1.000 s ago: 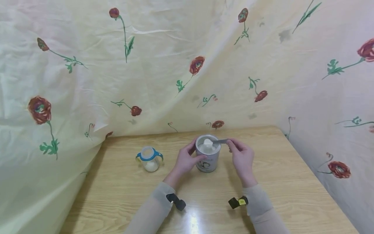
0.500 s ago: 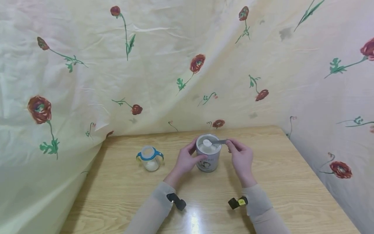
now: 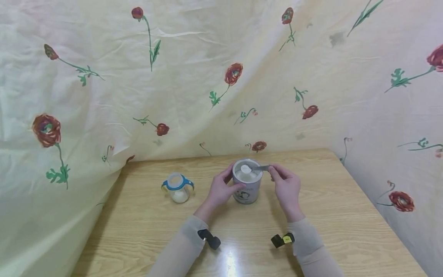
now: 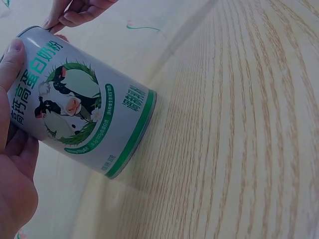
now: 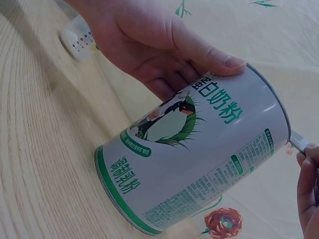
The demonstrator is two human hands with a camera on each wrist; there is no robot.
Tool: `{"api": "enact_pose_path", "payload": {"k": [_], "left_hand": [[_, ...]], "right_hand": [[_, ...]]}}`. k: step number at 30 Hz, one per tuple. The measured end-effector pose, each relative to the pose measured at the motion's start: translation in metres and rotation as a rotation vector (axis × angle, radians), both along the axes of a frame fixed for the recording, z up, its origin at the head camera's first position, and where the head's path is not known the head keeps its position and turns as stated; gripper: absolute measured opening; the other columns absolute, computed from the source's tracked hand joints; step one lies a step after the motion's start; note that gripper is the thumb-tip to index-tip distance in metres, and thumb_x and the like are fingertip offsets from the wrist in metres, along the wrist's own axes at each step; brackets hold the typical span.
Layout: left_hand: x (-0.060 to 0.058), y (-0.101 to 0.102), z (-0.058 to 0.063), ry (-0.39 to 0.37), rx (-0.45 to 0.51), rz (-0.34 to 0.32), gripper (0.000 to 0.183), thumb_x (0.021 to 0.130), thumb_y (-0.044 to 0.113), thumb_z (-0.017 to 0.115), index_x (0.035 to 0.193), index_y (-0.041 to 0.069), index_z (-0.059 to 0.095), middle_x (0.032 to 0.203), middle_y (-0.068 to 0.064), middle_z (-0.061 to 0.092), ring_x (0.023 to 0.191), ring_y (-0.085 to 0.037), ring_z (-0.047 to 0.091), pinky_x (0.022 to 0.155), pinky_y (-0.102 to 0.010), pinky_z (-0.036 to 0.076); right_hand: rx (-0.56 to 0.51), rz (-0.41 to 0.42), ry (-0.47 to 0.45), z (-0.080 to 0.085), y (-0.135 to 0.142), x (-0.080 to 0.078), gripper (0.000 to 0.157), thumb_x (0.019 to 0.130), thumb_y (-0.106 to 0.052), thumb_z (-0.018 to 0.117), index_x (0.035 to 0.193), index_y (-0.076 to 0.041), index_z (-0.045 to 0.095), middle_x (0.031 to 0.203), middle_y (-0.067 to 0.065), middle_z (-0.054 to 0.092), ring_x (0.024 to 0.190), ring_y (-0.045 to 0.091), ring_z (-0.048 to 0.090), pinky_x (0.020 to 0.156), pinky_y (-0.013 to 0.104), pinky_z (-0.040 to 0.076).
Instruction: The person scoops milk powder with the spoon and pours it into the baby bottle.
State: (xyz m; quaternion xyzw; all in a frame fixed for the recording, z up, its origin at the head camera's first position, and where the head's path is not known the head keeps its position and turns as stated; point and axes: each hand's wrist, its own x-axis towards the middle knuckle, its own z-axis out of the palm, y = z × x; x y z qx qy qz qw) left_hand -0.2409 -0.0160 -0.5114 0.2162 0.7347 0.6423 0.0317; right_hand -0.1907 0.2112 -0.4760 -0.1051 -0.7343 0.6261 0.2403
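An uncovered milk powder can (image 3: 247, 192) stands upright on the table, its white side printed with a cow and green lettering. My left hand (image 3: 220, 188) grips it from the left, thumb across the front near the top. With thumb and fingers my right hand (image 3: 287, 186) pinches the handle of a scoop (image 3: 259, 168) at the can's right rim. The scoop's bowl, heaped with white powder (image 3: 246, 169), is over the can's mouth. In the right wrist view only a short stretch of the scoop's handle (image 5: 298, 141) shows beyond the rim; the can hides the rest.
Left of the can stands a baby bottle (image 3: 177, 188) with a blue collar, two side handles and white powder at the bottom. The wooden table (image 3: 145, 231) ends at the back against a hanging cloth (image 3: 194, 77) printed with red flowers, which also drapes both sides.
The mound of powder on the scoop looks lower and flatter than a second ago. Both hands and the can have stayed almost in place.
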Motion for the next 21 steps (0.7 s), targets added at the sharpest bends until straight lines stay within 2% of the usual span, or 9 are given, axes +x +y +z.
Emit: {"api": "enact_pose_path", "payload": {"k": [3,10,15,21], "left_hand": [[0.000,0.000,0.000,-0.004,0.000,0.002,0.091,0.087,0.024,0.091,0.164,0.017,0.044,0.168,-0.008,0.042,0.152,-0.024,0.044,0.123,-0.039,0.038],[-0.001,0.001,0.001,-0.010,0.002,-0.004,0.091,0.087,0.025,0.090,0.164,0.018,0.043,0.169,-0.008,0.040,0.153,-0.024,0.042,0.124,-0.040,0.037],[-0.002,0.002,0.002,-0.016,-0.002,0.005,0.091,0.087,0.024,0.091,0.164,0.017,0.043,0.169,-0.007,0.041,0.152,-0.022,0.043,0.124,-0.039,0.037],[-0.006,0.005,0.000,-0.012,-0.006,0.013,0.090,0.088,0.023,0.090,0.164,0.018,0.043,0.169,-0.008,0.041,0.152,-0.023,0.043,0.123,-0.037,0.038]], "right_hand": [[-0.001,0.008,-0.007,0.000,0.001,-0.001,0.030,0.104,-0.024,0.075,0.121,0.000,0.079,0.107,0.006,0.081,0.083,0.014,0.069,0.073,0.022,0.058],[-0.025,0.018,-0.006,-0.001,0.004,-0.005,0.027,0.103,-0.021,0.076,0.119,0.001,0.079,0.103,0.002,0.081,0.086,0.022,0.070,0.072,0.019,0.058],[-0.042,0.041,-0.017,-0.002,0.007,-0.009,0.028,0.102,-0.021,0.077,0.120,0.000,0.079,0.104,-0.001,0.081,0.084,0.013,0.069,0.074,0.018,0.058],[-0.085,0.066,-0.051,-0.002,0.014,-0.014,0.030,0.101,-0.021,0.078,0.122,0.001,0.078,0.098,-0.008,0.080,0.082,0.010,0.068,0.074,0.019,0.059]]}}
